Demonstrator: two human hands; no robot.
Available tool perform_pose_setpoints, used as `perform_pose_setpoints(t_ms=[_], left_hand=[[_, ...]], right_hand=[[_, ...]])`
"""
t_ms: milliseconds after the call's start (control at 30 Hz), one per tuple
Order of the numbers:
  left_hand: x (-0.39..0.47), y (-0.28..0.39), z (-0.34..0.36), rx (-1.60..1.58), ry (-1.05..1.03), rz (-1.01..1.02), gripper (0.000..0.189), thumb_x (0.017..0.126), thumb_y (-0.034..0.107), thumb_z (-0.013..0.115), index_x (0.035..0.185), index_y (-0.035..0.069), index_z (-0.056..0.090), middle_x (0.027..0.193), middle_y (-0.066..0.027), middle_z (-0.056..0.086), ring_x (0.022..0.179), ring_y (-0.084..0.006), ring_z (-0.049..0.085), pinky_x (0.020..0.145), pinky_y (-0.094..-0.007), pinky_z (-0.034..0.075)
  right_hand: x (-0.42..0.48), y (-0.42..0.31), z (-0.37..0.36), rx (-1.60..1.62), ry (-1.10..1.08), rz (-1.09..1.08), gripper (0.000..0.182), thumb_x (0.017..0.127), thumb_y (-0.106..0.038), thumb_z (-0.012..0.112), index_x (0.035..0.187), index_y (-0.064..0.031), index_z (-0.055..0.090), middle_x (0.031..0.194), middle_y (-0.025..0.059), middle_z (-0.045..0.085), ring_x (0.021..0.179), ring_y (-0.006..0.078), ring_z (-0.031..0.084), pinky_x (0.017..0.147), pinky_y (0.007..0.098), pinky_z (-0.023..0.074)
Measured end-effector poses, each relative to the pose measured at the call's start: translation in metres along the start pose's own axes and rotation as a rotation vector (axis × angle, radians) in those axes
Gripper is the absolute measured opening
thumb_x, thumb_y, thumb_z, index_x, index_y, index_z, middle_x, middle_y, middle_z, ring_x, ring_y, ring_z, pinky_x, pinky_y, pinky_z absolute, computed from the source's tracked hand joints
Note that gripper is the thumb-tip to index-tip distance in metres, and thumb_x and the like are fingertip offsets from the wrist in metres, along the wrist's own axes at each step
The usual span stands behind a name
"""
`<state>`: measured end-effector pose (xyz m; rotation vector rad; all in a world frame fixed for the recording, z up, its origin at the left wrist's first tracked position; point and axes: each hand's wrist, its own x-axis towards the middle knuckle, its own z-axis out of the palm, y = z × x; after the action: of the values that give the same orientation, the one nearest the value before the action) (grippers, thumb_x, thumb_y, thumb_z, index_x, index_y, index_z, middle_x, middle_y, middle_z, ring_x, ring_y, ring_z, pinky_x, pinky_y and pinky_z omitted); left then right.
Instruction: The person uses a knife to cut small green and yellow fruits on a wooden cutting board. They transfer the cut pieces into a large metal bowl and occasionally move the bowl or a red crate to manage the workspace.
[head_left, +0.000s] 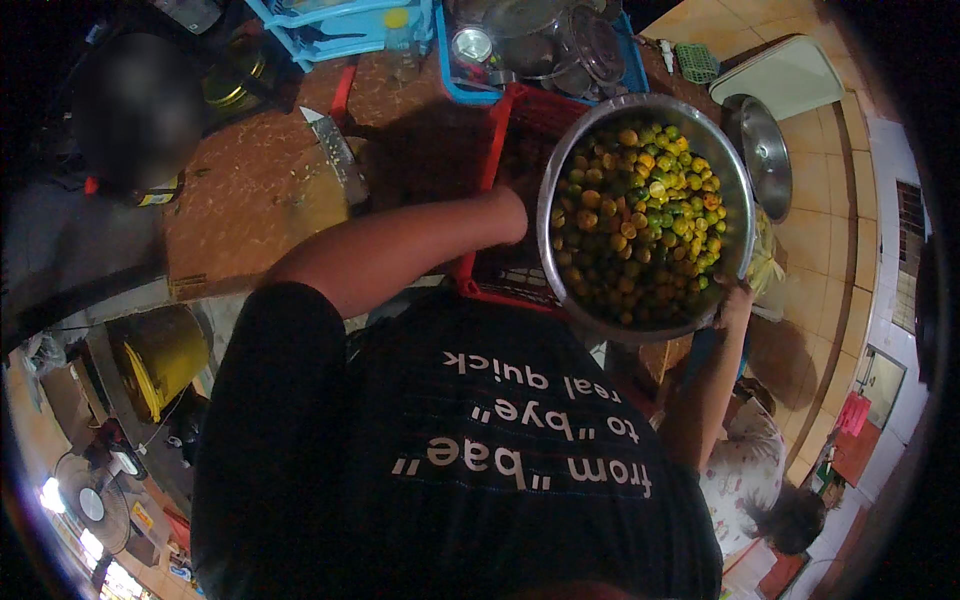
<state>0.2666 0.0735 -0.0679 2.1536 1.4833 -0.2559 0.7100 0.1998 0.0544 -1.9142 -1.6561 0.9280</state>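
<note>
A large steel basin (551, 247) full of small green and orange citrus fruits (667, 202), which look like calamansi, is tilted toward me. Several of the fruits are cut, with pale flesh showing. My right hand (733, 298) grips the basin's lower right rim. From the left my forearm reaches toward the basin's near left side, and my left hand is hidden from view. Below and left of the basin is a red plastic crate (495, 146), its inside mostly dark.
A knife (336, 156) lies with seeds on a round board (311, 180). Behind are a blue tub (448, 67) of lids and cookware and a blue rack (330, 49). To the right are another steel bowl (769, 157), a pale tray (787, 75) and a person (750, 465).
</note>
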Motion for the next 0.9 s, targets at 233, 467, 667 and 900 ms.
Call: perform_pose_setpoints(t_ms=[233, 467, 667, 900], left_hand=[[0.023, 0.01, -0.078, -0.193, 0.123, 0.152, 0.061, 0.087, 0.031, 0.061, 0.142, 0.014, 0.044, 0.143, -0.013, 0.046, 0.13, -0.0289, 0.045, 0.104, -0.0503, 0.037], [0.034, 0.007, -0.094, -0.109, 0.018, 0.149, 0.059, 0.086, 0.031, 0.062, 0.14, 0.014, 0.046, 0.142, -0.013, 0.048, 0.129, -0.0287, 0.046, 0.103, -0.0503, 0.038], [0.012, -0.002, -0.082, 0.033, -0.13, 0.145, 0.058, 0.086, 0.031, 0.062, 0.139, 0.014, 0.047, 0.14, -0.0129, 0.049, 0.127, -0.0285, 0.047, 0.102, -0.0502, 0.039], [0.006, -0.006, -0.082, 0.099, -0.203, 0.133, 0.056, 0.086, 0.031, 0.063, 0.137, 0.013, 0.049, 0.138, -0.0129, 0.051, 0.126, -0.0283, 0.049, 0.101, -0.0502, 0.039]], right_hand=[[-0.005, 0.0, -0.007, 0.049, -0.007, -0.07, 0.043, 0.083, -0.03, 0.071, 0.113, 0.0013, 0.066, 0.097, 0.0086, 0.066, 0.088, 0.0195, 0.057, 0.079, 0.033, 0.0451], [-0.035, -0.034, 0.021, 0.138, 0.17, 0.055, 0.05, 0.084, -0.042, 0.075, 0.107, 0.0016, 0.068, 0.089, 0.006, 0.068, 0.075, 0.0164, 0.058, 0.074, 0.0331, 0.0477], [-0.036, 0.004, 0.028, -0.013, 0.376, -0.072, 0.043, 0.087, -0.041, 0.072, 0.1, -0.0006, 0.068, 0.082, 0.0104, 0.067, 0.075, 0.0183, 0.061, 0.071, 0.0314, 0.0464], [-0.027, 0.006, 0.039, 0.085, 0.43, -0.081, 0.044, 0.086, -0.043, 0.072, 0.099, -0.001, 0.069, 0.08, 0.0112, 0.069, 0.074, 0.0172, 0.061, 0.072, 0.032, 0.0479]])
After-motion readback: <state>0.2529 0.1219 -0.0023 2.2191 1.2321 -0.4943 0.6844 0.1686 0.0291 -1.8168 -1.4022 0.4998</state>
